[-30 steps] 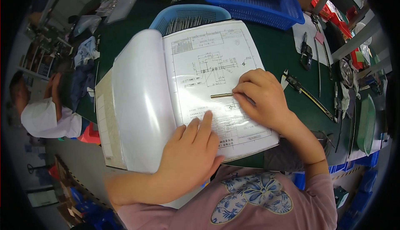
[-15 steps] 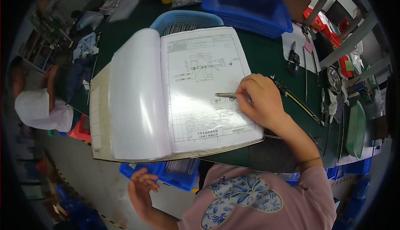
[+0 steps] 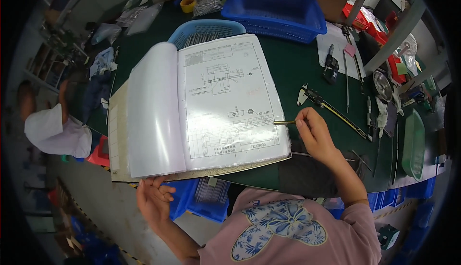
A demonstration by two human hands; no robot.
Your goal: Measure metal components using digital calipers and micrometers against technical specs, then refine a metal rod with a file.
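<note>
An open binder of clear sleeves (image 3: 152, 116) lies on the green table, with a technical drawing (image 3: 216, 101) on its right-hand page. My right hand (image 3: 314, 135) pinches a short, thin metal rod (image 3: 284, 122), whose tip points left over the right edge of the drawing. At the binder's lower left edge is my left hand (image 3: 156, 200), palm up with loosely bent fingers and nothing seen in it. Whether its fingertips touch the cover I cannot tell. Just beyond my right hand lies a caliper (image 3: 336, 113).
Behind the binder stand a light blue basket (image 3: 206, 24) of metal rods and a larger blue basket (image 3: 273, 12). A micrometer (image 3: 331, 64) and a green tray (image 3: 413, 145) are on the right. Another person (image 3: 57, 125) is at far left.
My right hand has drawn back toward me with the rod, off the drawing's middle to its right edge. My left hand has risen to the binder's lower edge. The view has shifted slightly.
</note>
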